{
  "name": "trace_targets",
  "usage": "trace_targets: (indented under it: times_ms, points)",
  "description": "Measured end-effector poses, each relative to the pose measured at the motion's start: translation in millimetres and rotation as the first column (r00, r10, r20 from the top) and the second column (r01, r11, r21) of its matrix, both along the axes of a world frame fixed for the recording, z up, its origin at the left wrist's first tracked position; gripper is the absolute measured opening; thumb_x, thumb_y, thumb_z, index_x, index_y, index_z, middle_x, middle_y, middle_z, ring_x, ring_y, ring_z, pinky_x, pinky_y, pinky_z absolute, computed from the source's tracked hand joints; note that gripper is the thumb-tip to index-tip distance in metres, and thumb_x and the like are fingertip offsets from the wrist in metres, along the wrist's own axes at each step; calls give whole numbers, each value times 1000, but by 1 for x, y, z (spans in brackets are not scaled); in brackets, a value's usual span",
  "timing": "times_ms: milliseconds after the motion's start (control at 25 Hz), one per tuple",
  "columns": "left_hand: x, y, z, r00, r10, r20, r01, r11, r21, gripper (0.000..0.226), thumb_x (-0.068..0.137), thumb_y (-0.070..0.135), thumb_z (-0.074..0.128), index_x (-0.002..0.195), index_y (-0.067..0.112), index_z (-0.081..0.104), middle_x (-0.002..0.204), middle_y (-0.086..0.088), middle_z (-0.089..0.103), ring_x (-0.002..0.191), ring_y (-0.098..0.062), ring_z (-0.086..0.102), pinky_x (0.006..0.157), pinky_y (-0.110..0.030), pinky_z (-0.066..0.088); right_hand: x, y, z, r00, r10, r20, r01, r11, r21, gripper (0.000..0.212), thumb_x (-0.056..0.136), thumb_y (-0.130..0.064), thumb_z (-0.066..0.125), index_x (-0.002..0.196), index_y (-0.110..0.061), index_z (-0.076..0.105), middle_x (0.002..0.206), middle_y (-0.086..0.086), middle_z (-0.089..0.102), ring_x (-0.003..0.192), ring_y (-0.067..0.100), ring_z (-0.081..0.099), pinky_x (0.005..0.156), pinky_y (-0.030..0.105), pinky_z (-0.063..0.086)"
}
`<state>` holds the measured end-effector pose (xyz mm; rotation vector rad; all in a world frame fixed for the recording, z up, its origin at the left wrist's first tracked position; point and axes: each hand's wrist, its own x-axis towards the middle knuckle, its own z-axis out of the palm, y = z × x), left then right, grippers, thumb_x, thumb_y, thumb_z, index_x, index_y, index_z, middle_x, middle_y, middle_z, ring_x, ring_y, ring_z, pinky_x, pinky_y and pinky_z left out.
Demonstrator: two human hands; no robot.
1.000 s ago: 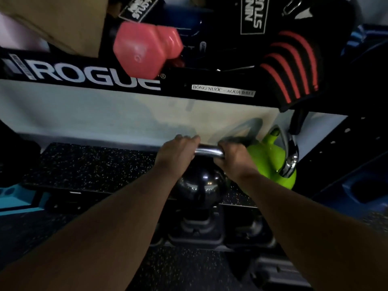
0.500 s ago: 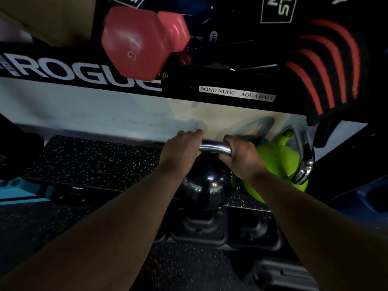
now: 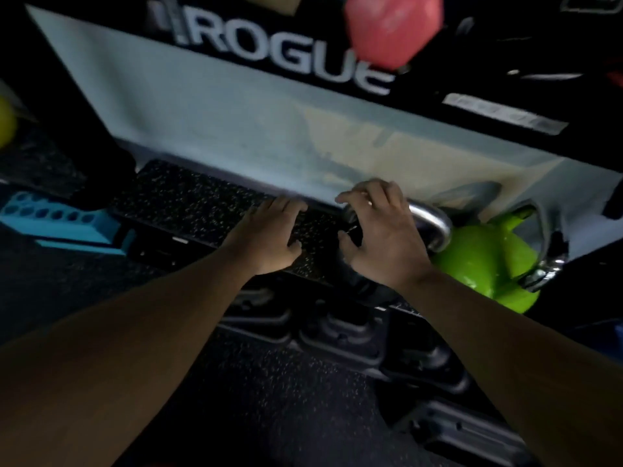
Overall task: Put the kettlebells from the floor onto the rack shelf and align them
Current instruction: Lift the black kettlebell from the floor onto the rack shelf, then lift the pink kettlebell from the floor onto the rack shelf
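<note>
A black kettlebell with a chrome handle (image 3: 435,220) sits on the speckled rack shelf (image 3: 188,200), mostly hidden under my right hand (image 3: 381,237). That hand hovers over the handle with fingers spread, gripping nothing. My left hand (image 3: 269,237) is off the handle, fingers apart, above the shelf to the left of the black kettlebell. A bright green kettlebell (image 3: 485,264) with a chrome handle stands on the shelf just right of the black one, touching or nearly touching it.
Above runs the upper shelf's black ROGUE rail (image 3: 279,62) with a pink dumbbell (image 3: 391,28) on it. A blue block with holes (image 3: 57,220) lies at the left. Black dumbbells (image 3: 340,328) sit under the shelf. A yellow-green object (image 3: 5,123) shows at far left.
Both hands have let go of the black kettlebell's handle and opened. The left hand has moved left over the shelf. The view has swung to the left.
</note>
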<state>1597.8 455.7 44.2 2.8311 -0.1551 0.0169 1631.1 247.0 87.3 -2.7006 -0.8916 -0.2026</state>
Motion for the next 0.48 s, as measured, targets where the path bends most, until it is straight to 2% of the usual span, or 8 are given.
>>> trace_targets:
  times_ms: [120, 240, 320, 480]
  points:
    - [-64, 62, -16, 998, 29, -58, -27, 999, 33, 54, 78, 34, 65, 127, 24, 44, 127, -2, 49, 116, -26, 47, 94, -44, 43, -37, 60, -18, 994, 99, -41, -99, 995, -15, 51, 79, -34, 61, 126, -16, 56, 121, 10, 55, 122, 33, 45, 110, 49, 35]
    - [-142, 133, -36, 991, 85, -104, -81, 996, 43, 51, 77, 35, 66, 123, 24, 48, 122, -2, 53, 110, -25, 51, 84, -39, 43, -93, 126, -44, 960, 201, -193, -208, 978, -16, 45, 83, -35, 62, 126, -22, 54, 120, 7, 57, 117, 30, 49, 103, 46, 39]
    - [-197, 174, -50, 965, 166, -201, -167, 986, 10, 52, 77, 32, 68, 125, 26, 48, 126, -2, 53, 110, -24, 52, 81, -36, 40, -136, 166, -63, 924, 256, -283, -266, 964, 2, 42, 86, -34, 61, 125, -22, 55, 117, 5, 60, 111, 29, 52, 98, 47, 41]
    - [-318, 233, -87, 871, 285, -399, -343, 936, -80, 51, 76, 29, 66, 124, 28, 50, 128, -2, 53, 115, -23, 53, 93, -40, 46, -237, 229, -109, 817, 374, -439, -391, 919, 56, 34, 87, -24, 66, 119, -12, 61, 104, 7, 65, 94, 28, 60, 80, 44, 49]
